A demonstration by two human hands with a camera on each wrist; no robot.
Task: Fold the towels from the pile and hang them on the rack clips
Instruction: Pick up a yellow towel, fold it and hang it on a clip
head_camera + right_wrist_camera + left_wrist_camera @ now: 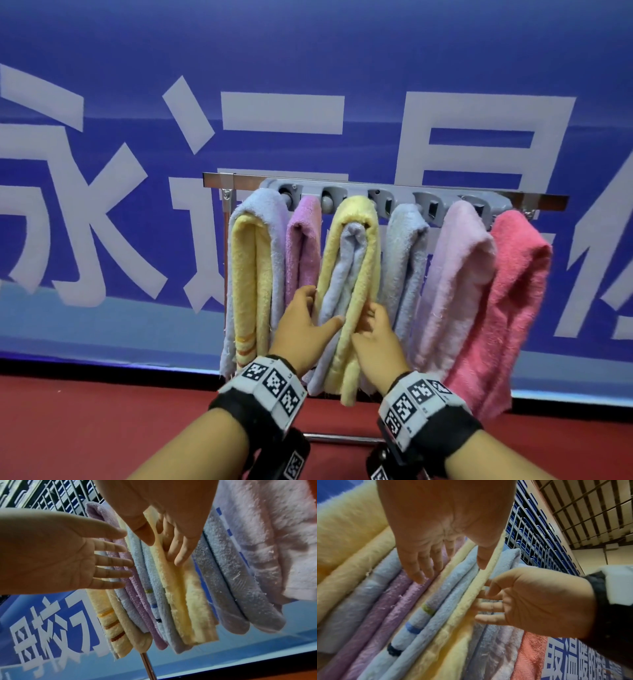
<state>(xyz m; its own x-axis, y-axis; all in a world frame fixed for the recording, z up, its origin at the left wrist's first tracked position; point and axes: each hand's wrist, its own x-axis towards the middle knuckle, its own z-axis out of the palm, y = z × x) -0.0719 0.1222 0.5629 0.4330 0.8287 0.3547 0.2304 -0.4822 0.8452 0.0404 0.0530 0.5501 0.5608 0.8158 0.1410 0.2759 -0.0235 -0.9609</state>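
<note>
Terry towels already fill the rack clips, and both flat, relaxed hands, left and right, smooth the middle yellow towel; no pile shows, so little seems left.

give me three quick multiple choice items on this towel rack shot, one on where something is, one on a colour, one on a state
1. Where does the coral-pink towel hang on the rack?
A. far left
B. middle
C. far right

2. What colour is the outer towel of the bundle between the hands?
A. yellow
B. green
C. black

3. How is the left hand placed?
A. balled in a fist away from the towels
B. fingers straight, laid against the bundle
C. resting on the floor

Answers: 1 C, it is the last towel at the right end. 2 A, the yellow towel wraps a light blue towel. 3 B, both wrist views show straight fingers on the cloth, opposite the right hand.
</note>
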